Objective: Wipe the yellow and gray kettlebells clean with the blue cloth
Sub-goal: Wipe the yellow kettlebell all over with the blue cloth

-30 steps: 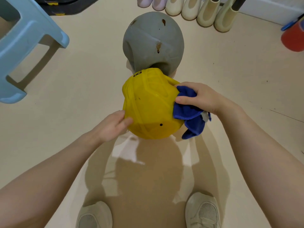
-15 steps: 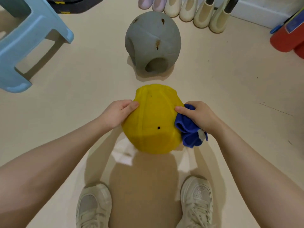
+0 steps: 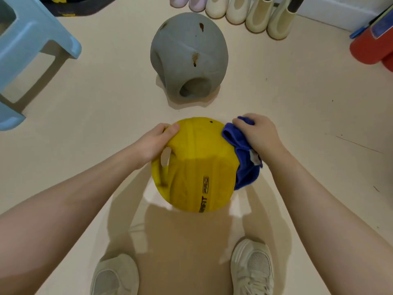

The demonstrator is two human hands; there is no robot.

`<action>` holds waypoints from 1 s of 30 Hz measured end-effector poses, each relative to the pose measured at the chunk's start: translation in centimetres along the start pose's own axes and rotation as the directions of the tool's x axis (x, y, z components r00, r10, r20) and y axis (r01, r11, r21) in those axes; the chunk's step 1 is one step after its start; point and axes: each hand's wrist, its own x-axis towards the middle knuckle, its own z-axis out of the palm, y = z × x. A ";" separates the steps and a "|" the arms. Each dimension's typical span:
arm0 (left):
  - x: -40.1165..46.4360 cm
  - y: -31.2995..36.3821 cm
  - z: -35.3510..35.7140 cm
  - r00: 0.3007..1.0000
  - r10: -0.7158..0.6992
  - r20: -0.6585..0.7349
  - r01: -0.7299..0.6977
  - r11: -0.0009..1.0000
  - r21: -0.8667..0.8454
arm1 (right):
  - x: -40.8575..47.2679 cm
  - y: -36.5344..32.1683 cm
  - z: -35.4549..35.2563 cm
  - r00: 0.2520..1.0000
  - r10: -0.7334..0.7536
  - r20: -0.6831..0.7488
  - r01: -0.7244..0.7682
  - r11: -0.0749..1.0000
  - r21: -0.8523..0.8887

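The yellow kettlebell [image 3: 195, 167] is held up above the floor between both hands, its handle opening at the left and black lettering facing me. My left hand [image 3: 154, 143] grips its upper left side, thumb on top. My right hand [image 3: 258, 134] holds the bunched blue cloth [image 3: 242, 158] and presses it against the kettlebell's right side. The gray kettlebell [image 3: 188, 56] lies on the floor beyond, with brown stains on its surface and its handle opening facing me.
A light blue plastic stool [image 3: 32, 52] stands at the far left. A row of pale boots [image 3: 251, 11] lines the back wall. A red container [image 3: 371, 45] sits at the far right. My two shoes [image 3: 252, 267] are on the beige floor below.
The yellow kettlebell has turned in my hands, so its handle and lettering now face up. My right hand with the cloth has shifted toward the kettlebell's upper right.
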 end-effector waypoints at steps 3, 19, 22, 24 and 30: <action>0.7 -0.3 0.1 0.997 -0.038 -0.071 0.033 0.997 -0.064 | -2.1 -3.5 1.0 0.934 -0.358 0.018 0.352 0.908 -0.226; 0.1 -0.2 1.1 0.988 -0.030 -0.149 0.024 0.999 -0.042 | -4.3 -5.5 2.6 0.862 -0.493 0.116 0.505 0.818 -0.276; 0.7 0.5 1.6 0.982 -0.048 -0.182 0.051 0.999 0.010 | -1.5 -5.8 1.9 0.924 -0.381 -0.027 0.340 0.855 -0.392; 1.1 0.7 1.9 0.978 -0.074 -0.194 0.075 0.997 -0.002 | -1.6 -6.2 2.1 0.912 -0.409 -0.029 0.353 0.820 -0.451; 0.1 -1.5 1.0 0.988 -0.035 -0.151 0.015 0.991 -0.131 | -3.6 -5.8 3.4 0.797 -0.577 0.181 0.601 0.723 -0.340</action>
